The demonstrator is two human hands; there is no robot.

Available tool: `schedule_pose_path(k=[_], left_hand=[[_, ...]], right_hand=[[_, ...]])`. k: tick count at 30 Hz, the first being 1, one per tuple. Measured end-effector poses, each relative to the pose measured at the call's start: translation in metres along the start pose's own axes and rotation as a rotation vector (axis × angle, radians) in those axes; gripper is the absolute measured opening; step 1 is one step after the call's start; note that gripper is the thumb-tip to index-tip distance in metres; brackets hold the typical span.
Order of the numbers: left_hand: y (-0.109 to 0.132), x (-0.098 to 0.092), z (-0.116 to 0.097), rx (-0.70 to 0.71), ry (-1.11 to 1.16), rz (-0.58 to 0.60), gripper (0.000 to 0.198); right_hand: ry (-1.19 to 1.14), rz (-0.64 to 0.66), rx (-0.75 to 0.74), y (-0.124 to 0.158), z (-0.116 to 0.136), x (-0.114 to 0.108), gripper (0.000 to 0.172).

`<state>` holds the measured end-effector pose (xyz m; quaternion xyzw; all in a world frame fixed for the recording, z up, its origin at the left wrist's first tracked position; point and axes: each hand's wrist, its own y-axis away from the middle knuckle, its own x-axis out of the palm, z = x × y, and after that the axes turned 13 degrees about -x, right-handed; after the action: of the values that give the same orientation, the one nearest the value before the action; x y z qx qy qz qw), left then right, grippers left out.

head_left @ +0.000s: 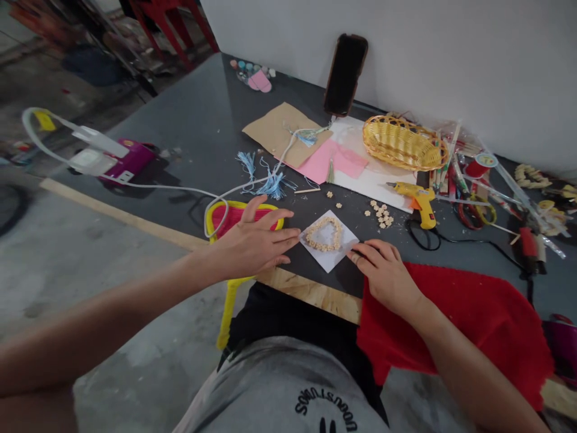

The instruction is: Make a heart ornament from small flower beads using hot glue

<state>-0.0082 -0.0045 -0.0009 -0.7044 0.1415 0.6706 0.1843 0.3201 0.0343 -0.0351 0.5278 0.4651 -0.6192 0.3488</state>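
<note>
A white paper square (328,255) lies near the front edge of the dark table (198,132). On it sits a heart-shaped ring of small cream beads (324,233). My left hand (252,240) lies flat with fingers stretched out, the fingertips touching the paper's left edge. My right hand (383,270) rests on the table at the paper's right corner, its fingers curled down onto the edge. Neither hand lifts anything.
Loose cream beads (382,215) and a yellow glue gun (419,201) lie behind the paper. A wicker basket (401,143), pink paper (331,159), blue tassels (270,180) and a propped phone (345,75) stand further back. Red cloth (478,319) lies at right, a yellow-rimmed red tray (229,219) at left.
</note>
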Motion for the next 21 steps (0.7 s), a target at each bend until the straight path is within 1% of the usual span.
schedule_pose_path(k=[7,10,12,21], left_hand=[[-0.006,0.001,0.004,0.026,-0.092,-0.111,0.025],[-0.007,0.002,0.006,0.029,-0.133,-0.106,0.039],[-0.008,0.003,0.007,0.023,-0.145,-0.109,0.045],[-0.012,0.005,0.009,0.027,-0.230,-0.122,0.037]], right_hand=[[-0.052,-0.016,-0.029,-0.001,0.004,0.000,0.042],[-0.060,-0.026,-0.030,-0.001,0.006,0.001,0.040],[-0.068,-0.033,-0.028,-0.001,0.008,0.001,0.041],[-0.110,-0.061,-0.045,-0.001,0.013,0.002,0.044]])
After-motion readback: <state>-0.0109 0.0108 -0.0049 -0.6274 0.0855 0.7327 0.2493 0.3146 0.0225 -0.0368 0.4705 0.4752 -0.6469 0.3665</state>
